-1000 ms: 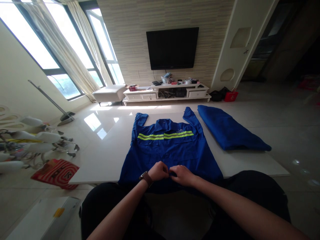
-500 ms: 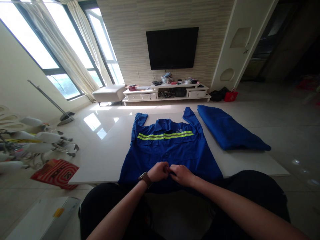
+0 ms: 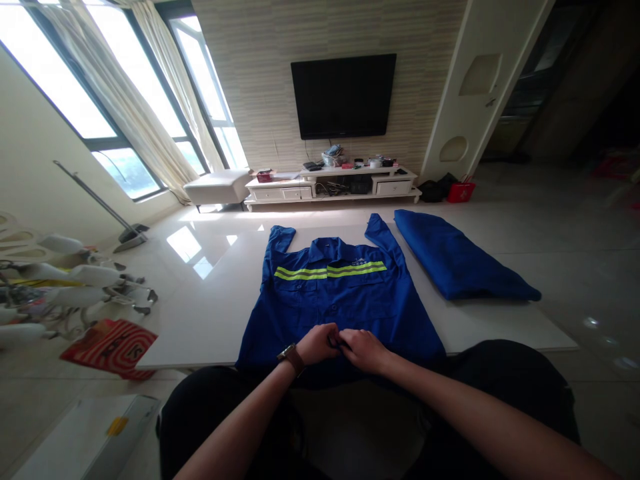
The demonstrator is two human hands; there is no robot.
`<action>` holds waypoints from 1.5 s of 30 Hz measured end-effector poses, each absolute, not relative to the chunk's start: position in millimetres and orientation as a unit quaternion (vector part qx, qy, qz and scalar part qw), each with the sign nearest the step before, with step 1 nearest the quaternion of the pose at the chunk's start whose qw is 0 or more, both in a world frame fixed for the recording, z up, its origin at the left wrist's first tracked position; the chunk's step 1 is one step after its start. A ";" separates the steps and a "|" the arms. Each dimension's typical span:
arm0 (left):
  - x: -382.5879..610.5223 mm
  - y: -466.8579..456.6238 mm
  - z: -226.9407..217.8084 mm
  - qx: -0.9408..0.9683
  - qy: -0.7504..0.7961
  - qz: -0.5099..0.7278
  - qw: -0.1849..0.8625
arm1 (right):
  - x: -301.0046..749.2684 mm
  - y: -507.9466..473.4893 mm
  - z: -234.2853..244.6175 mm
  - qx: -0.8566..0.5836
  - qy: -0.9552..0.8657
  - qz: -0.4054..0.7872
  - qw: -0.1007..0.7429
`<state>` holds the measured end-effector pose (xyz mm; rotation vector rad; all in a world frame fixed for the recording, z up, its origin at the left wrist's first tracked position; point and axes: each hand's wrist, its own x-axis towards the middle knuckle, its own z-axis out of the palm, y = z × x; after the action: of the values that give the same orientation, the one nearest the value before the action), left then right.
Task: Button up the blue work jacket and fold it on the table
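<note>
- Both my left hand (image 3: 319, 343) and my right hand (image 3: 367, 351) pinch the front of a blue jacket (image 3: 295, 317) near its lower edge.
- The jacket lies face up on a white table (image 3: 197, 333), beside a folded blue cloth (image 3: 463, 260).
- Beyond it I see a television (image 3: 343, 97) above a low white cabinet (image 3: 280, 194), bright windows (image 3: 45, 67) to the left.

jacket (image 3: 327, 297) on table (image 3: 200, 327) (cloth (image 3: 457, 260) to right)

A home, by its look a living room: a TV (image 3: 343, 97) hangs on a patterned wall (image 3: 250, 53) above a low white stand (image 3: 393, 189) with drawers and household clutter, beside a padded stool (image 3: 219, 191), tall windows (image 3: 130, 175), pale curtains (image 3: 173, 87) and glossy floor tiles (image 3: 525, 230).
</note>
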<state>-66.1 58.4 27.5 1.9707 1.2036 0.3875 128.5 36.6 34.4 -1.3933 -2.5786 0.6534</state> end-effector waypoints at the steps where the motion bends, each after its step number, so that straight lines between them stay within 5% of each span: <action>1: -66.1 58.9 26.8 0.775 0.472 0.153 0.391 | 128.0 36.4 34.4 -0.467 -0.855 0.215 0.069; 45: -62.4 62.8 24.9 0.824 0.442 0.114 0.337 | 127.1 44.9 24.5 -0.533 -0.812 0.223 0.079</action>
<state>-62.4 62.8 24.9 2.1469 1.1525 0.2984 127.1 44.9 24.5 -1.5966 -2.4300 0.6683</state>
